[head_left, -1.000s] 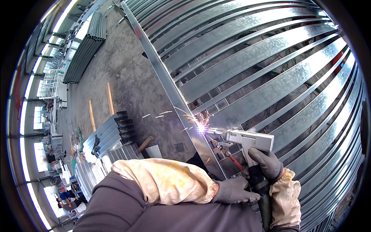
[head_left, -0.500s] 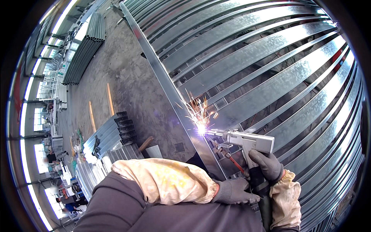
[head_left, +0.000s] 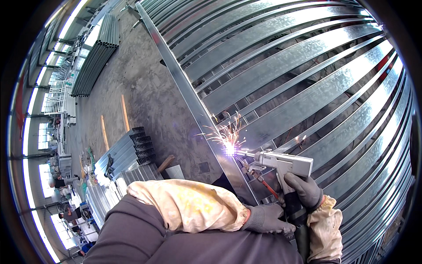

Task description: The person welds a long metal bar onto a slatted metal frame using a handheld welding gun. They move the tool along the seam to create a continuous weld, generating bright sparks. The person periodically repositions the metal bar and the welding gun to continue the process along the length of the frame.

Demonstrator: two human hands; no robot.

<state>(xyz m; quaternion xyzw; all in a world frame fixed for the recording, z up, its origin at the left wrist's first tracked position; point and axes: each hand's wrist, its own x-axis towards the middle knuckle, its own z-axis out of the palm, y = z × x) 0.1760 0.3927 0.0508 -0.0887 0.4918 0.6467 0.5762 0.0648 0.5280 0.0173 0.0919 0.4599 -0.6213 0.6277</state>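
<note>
My right hand (head_left: 305, 191), in a grey glove, is wrapped around the grip of a silver handheld welding gun (head_left: 291, 164). Beside it, my left hand (head_left: 267, 218), gloved too, closes on the black-wrapped lower end of the same gun. The gun's nozzle points left at a metal frame (head_left: 235, 174), where a bright white-violet glare with orange sparks (head_left: 231, 147) hides the exact contact point. An orange-red hose (head_left: 269, 188) runs below the gun body toward my hands. Stained cream sleeves (head_left: 189, 207) cover both forearms.
Long galvanized slats (head_left: 285, 114) cross the frame to the right, with gaps between them. Stacked metal profiles (head_left: 127, 152) lie on the concrete floor (head_left: 162, 119) at left, near wooden strips (head_left: 125, 113). Farther off are a pile of tubes (head_left: 96, 61) and people at work (head_left: 72, 215).
The gun and its glowing spot have shifted very slightly right and down along the frame. The sparks spread differently. At the far left, the people have changed position. My hands keep their grip.
</note>
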